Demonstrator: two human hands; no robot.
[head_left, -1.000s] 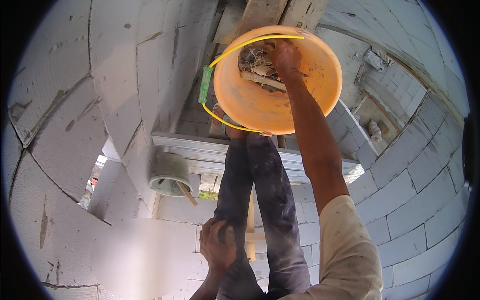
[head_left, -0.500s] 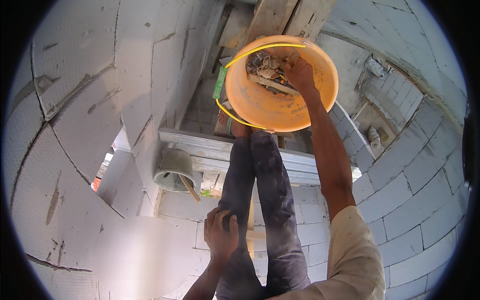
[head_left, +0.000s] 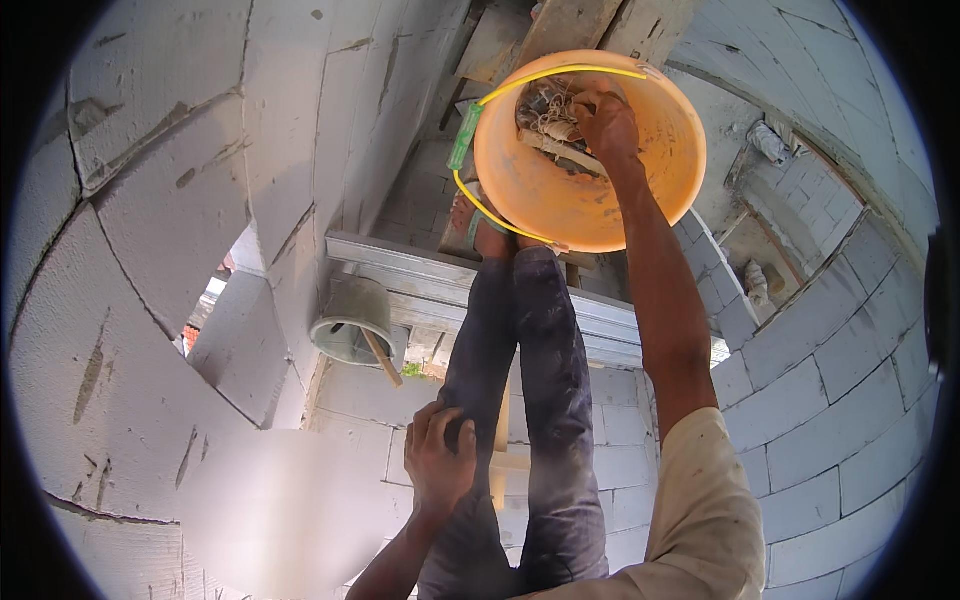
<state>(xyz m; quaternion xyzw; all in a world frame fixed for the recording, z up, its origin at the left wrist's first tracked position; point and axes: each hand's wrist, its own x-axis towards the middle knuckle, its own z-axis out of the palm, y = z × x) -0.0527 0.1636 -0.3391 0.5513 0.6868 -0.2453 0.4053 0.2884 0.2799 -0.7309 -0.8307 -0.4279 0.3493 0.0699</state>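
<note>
An orange bucket (head_left: 655, 185) with a yellow handle and a green grip (head_left: 464, 137) is at the top of the head view, beyond my knees. Inside it lie tangled string (head_left: 553, 118), a wooden-looking strip (head_left: 562, 152) and other small dark items that I cannot make out. My right hand (head_left: 608, 125) reaches into the bucket beside the string. Its fingers are curled together, and what they hold, if anything, is hidden. My left hand (head_left: 440, 460) rests on the leg of my dark trousers (head_left: 472, 375), fingers apart and nothing in them.
A grey bucket (head_left: 355, 315) with a wooden stick (head_left: 381, 355) in it hangs or stands at the left, by metal channels (head_left: 420, 275). Wooden planks (head_left: 570, 25) lie beyond the orange bucket. Pale block walls (head_left: 830, 400) rise on both sides, with an opening (head_left: 215, 295) at left.
The orange bucket appears slightly higher and farther right, as the whole view has shifted a little. My right hand remains inside it, and my left hand stays on my leg.
</note>
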